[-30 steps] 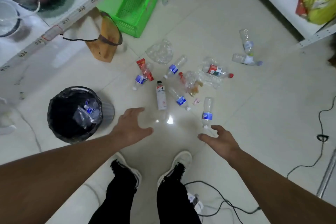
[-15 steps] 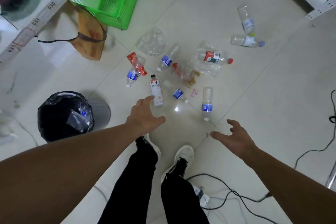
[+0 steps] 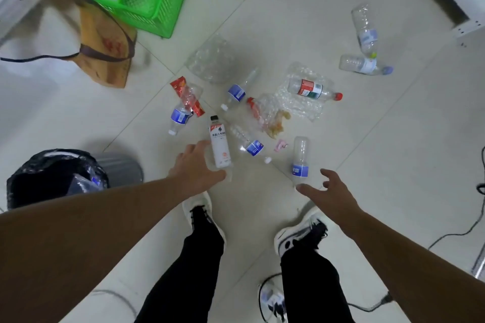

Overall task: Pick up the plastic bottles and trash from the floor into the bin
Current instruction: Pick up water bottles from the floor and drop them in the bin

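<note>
Left hand (image 3: 195,168), fingers spread, reaches beside the white-labelled bottle (image 3: 220,143); right hand (image 3: 329,193), spread and empty, nears the blue-labelled bottle (image 3: 300,158).

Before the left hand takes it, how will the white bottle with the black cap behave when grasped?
The white plastic bottle with the black cap lies on its side on the smooth tiled floor, so it may roll if nudged. It shows no dents, so it probably stays stiff under the left hand. Its weight cannot be judged.
</note>
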Action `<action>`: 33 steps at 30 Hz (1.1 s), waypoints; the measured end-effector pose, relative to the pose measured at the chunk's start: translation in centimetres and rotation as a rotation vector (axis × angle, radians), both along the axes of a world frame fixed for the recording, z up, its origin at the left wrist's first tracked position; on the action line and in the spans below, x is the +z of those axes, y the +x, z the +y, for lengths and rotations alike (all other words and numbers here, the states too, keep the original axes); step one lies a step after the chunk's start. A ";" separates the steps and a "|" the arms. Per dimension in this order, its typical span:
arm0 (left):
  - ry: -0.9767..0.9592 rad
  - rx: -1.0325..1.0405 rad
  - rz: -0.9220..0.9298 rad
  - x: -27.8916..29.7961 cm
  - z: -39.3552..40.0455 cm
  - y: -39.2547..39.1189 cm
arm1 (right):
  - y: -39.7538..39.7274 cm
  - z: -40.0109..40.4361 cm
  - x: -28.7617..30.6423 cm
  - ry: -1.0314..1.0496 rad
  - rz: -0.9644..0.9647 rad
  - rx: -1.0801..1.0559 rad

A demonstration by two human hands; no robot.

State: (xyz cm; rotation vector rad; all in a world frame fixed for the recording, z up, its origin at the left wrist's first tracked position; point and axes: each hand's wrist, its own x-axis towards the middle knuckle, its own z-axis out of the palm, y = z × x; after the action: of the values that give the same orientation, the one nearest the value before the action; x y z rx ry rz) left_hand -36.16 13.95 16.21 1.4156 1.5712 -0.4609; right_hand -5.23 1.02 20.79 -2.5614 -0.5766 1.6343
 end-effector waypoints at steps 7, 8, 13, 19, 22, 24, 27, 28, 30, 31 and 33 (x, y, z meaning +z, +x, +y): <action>0.066 0.202 0.069 -15.7 0.7 5.0 | 2.4 1.4 -17.7 -0.052 -0.079 0.064; 0.091 0.231 0.092 -18.7 0.8 5.8 | 3.1 1.4 -21.0 -0.052 -0.108 0.053; 0.160 0.497 0.172 -30.6 0.8 7.7 | 5.0 0.7 -34.4 -0.001 -0.253 -0.043; 0.281 0.617 0.239 -30.4 0.6 6.6 | 6.0 -0.1 -36.3 0.084 -0.280 -0.272; 0.293 0.587 0.211 -24.9 0.4 6.1 | 6.3 -0.3 -30.7 0.137 -0.244 -0.166; 0.305 0.570 0.212 -20.8 0.2 5.3 | 6.5 -0.6 -26.2 0.125 -0.200 -0.117; 0.291 0.576 0.207 -14.3 -0.5 4.2 | 6.8 -1.0 -19.8 0.136 -0.161 -0.079; 0.277 0.592 0.201 -12.1 -0.8 4.1 | 6.9 -1.1 -17.8 0.143 -0.162 -0.058; 0.257 0.626 0.204 -8.0 -1.6 3.8 | 6.9 -1.3 -14.2 0.151 -0.163 -0.013; 0.247 0.641 0.213 -6.2 -2.1 3.7 | 6.8 -1.3 -12.6 0.156 -0.167 0.005; 0.223 0.659 0.227 -2.9 -3.2 3.4 | 6.6 -1.3 -9.8 0.173 -0.160 0.029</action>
State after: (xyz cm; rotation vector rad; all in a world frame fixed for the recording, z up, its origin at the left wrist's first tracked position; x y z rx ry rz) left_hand -32.75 10.77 13.33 0.9345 2.2048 -0.0475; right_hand 1.39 -0.27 10.99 -2.5816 -0.7341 1.3293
